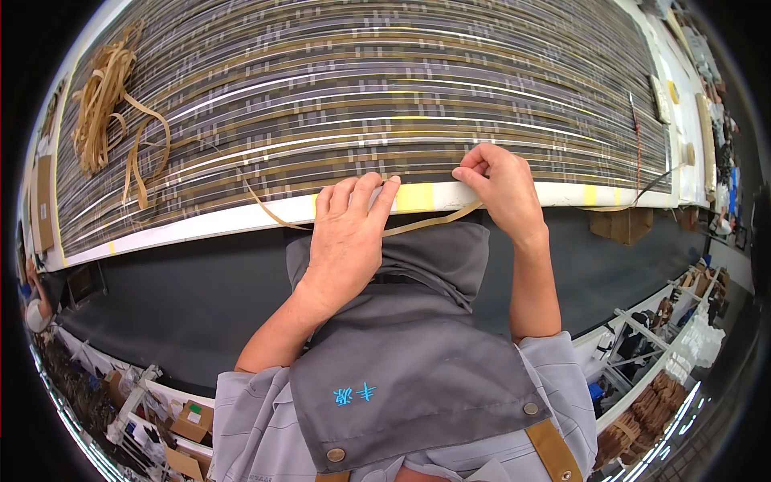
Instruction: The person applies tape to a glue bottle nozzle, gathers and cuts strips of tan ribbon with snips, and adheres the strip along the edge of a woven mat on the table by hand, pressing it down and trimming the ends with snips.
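Note:
A dark striped and checked material (385, 104) covers the white-edged table (265, 218). My left hand (350, 213) lies palm down over its front edge, fingers pressed together on the stripes, thumb beside them. To the right, my right hand (499, 183) is pinched at the front edge of the stripes; what lies between its fingertips is too small to make out. A thin tan strip (434, 220) hangs in a curve below the table edge, passing behind my left hand and ending near my right wrist. Yellow tape (415, 198) shows on the edge between my hands.
A bundle of tan strips (103, 100) lies on the material at the left, loose ends trailing. A cardboard box (621, 226) is under the table edge at the right. Shelves with brown goods (650, 410) stand lower right. Another person (38, 309) is at the far left.

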Motion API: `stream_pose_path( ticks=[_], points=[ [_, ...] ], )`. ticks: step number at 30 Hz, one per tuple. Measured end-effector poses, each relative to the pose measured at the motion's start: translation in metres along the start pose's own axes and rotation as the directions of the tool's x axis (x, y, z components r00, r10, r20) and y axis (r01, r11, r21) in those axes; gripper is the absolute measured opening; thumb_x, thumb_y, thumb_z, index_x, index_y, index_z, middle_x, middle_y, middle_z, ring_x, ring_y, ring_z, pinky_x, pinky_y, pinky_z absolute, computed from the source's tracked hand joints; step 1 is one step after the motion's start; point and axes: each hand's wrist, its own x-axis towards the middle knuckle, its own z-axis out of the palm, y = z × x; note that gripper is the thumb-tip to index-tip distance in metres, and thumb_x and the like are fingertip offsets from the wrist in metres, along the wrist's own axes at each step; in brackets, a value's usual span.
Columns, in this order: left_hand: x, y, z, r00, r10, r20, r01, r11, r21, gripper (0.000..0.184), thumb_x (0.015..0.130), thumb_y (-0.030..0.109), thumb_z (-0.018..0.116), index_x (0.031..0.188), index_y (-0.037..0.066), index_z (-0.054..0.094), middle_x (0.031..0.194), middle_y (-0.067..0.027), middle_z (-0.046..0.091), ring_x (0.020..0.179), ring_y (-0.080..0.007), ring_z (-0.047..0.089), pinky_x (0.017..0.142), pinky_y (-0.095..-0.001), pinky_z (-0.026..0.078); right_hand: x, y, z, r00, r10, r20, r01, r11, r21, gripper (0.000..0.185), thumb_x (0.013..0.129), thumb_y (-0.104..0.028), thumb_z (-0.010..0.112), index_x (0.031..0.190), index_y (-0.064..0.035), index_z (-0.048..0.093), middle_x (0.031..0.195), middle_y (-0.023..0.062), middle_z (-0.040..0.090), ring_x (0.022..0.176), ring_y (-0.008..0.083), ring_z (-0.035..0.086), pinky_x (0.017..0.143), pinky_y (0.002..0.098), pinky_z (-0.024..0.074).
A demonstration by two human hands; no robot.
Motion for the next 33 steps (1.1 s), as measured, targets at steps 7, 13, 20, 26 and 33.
stream_pose_path(
  ticks=[7, 13, 20, 26, 33],
  points=[
    [0.001, 0.008, -0.007, 0.999, -0.032, 0.037, 0.034, 0.999, -0.04, 0.055, 0.07, -0.007, 0.055, 0.124, 0.001, 0.054, 0.123, -0.013, 0.05, 0.113, -0.0304, 0.046, 0.099, -0.0432, 0.034, 0.0, -0.002, 0.001, 1.0, 0.002, -0.006, -0.002, 0.997, -0.074, 0.015, 0.079, -0.012, 0.07, 0.08, -0.0004, 0.062, 0.076, 0.0139, 0.065, 0.069, 0.0286, 0.062, 0.065, 0.0388, 0.0475],
    [0.025, 0.041, 0.018, 0.973, 0.233, -0.011, -0.231, 0.959, -0.166, 0.041, 0.079, 0.0, 0.055, 0.12, -0.003, 0.053, 0.13, -0.0166, 0.049, 0.122, -0.0322, 0.045, 0.106, -0.0467, 0.033, 0.0, -0.003, 0.004, 1.0, -0.017, -0.008, 0.016, 0.995, -0.098, 0.015, 0.079, -0.013, 0.07, 0.08, -0.0009, 0.061, 0.078, 0.0149, 0.065, 0.072, 0.0314, 0.062, 0.067, 0.0403, 0.048],
    [0.029, 0.042, 0.027, 0.977, 0.211, 0.03, -0.208, 0.975, -0.079, 0.042, 0.082, 0.003, 0.053, 0.123, -0.006, 0.052, 0.129, -0.0186, 0.05, 0.12, -0.0324, 0.047, 0.106, -0.0438, 0.036, -0.002, 0.004, -0.01, 0.995, -0.097, -0.019, 0.091, 0.977, -0.194, 0.017, 0.077, -0.013, 0.071, 0.082, -0.0005, 0.061, 0.077, 0.015, 0.065, 0.072, 0.0334, 0.063, 0.066, 0.041, 0.0483],
    [0.035, 0.049, 0.031, 0.985, 0.172, 0.026, -0.17, 0.985, -0.04, 0.044, 0.081, 0.003, 0.054, 0.124, -0.006, 0.051, 0.125, -0.0174, 0.052, 0.118, -0.0314, 0.049, 0.105, -0.0435, 0.036, -0.002, 0.021, -0.036, 0.999, -0.049, 0.02, 0.051, 0.99, -0.132, 0.021, 0.074, -0.014, 0.074, 0.082, 0.0004, 0.062, 0.075, 0.0145, 0.066, 0.071, 0.03, 0.063, 0.065, 0.0387, 0.0482],
    [0.037, 0.053, 0.031, 0.985, 0.167, 0.044, -0.167, 0.986, 0.002, 0.048, 0.079, 0.002, 0.054, 0.126, -0.006, 0.051, 0.123, -0.0164, 0.053, 0.117, -0.0306, 0.048, 0.105, -0.0431, 0.036, -0.009, 0.048, -0.065, 0.997, 0.081, 0.018, -0.081, 0.997, 0.007, 0.021, 0.075, -0.016, 0.076, 0.083, 0.0008, 0.066, 0.071, 0.0074, 0.063, 0.067, 0.0158, 0.059, 0.062, 0.0313, 0.0467]
  ],
)
